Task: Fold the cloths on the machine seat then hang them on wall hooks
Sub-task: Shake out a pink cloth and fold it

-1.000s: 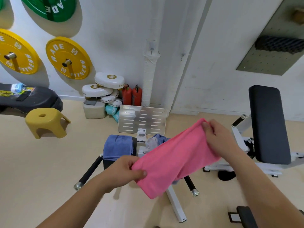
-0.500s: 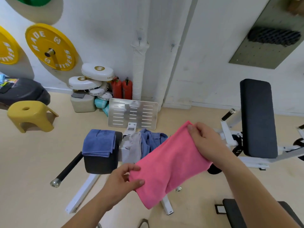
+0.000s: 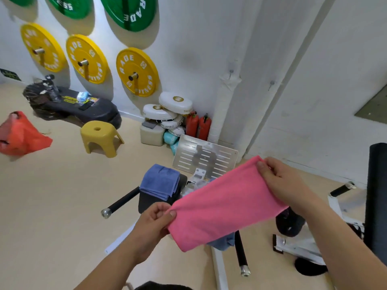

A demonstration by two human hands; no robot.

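Observation:
A folded pink cloth (image 3: 222, 204) is stretched in the air between my hands, above the machine. My left hand (image 3: 154, 221) pinches its lower left end and my right hand (image 3: 280, 183) grips its upper right end. Below it, a folded blue cloth (image 3: 160, 183) lies on the black machine seat (image 3: 150, 200). More blue and grey cloth (image 3: 222, 241) shows under the pink one, mostly hidden. Two small wall hooks (image 3: 231, 71) stick out of the white wall beyond the machine.
A metal footplate (image 3: 204, 159) stands behind the seat. A yellow stool (image 3: 100, 137), a red bag (image 3: 19, 135), a black bench (image 3: 75, 107) and white pads (image 3: 167, 110) sit along the wall. Yellow weight plates (image 3: 137, 72) hang above. A black padded backrest (image 3: 378, 195) is at the right.
The view has swung left and up, bringing more weight plates and the red bag into sight. Both hands keep holding the pink cloth, which is now stretched out flatter.

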